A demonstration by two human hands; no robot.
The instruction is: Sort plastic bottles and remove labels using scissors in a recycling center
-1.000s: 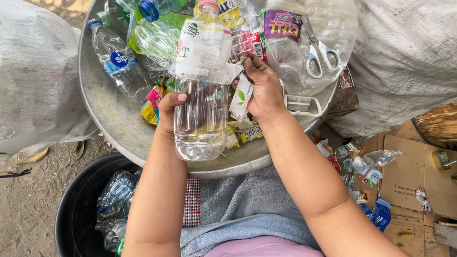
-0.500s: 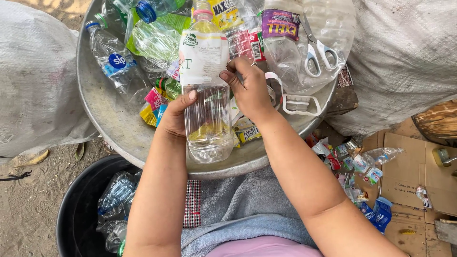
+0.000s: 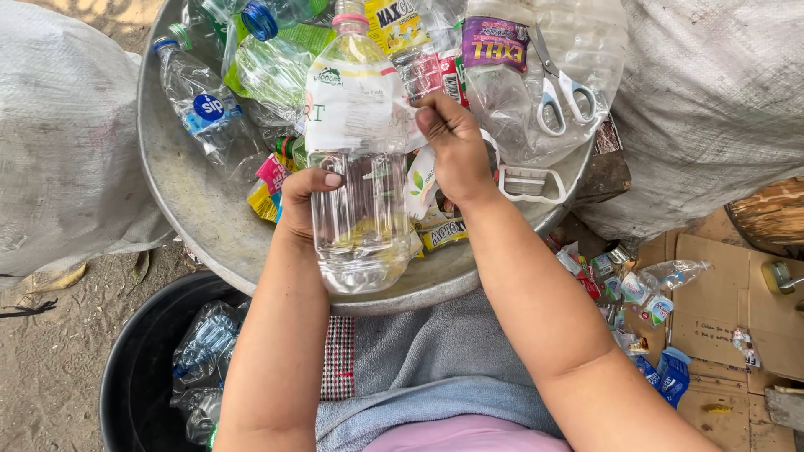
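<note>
One clear plastic bottle [image 3: 356, 180] is held over the big round metal bowl [image 3: 180, 201]. It is gripped by the left hand [image 3: 303, 201]; its white label [image 3: 352, 109] is pinched by the right hand [image 3: 452, 151]. One pair of scissors [image 3: 561, 88] lies nearby.

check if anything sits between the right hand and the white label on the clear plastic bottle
Nothing visible does. The right hand already pinches the edge of the white label on the clear plastic bottle, which the left hand grips by its side over the round metal basin.
</note>
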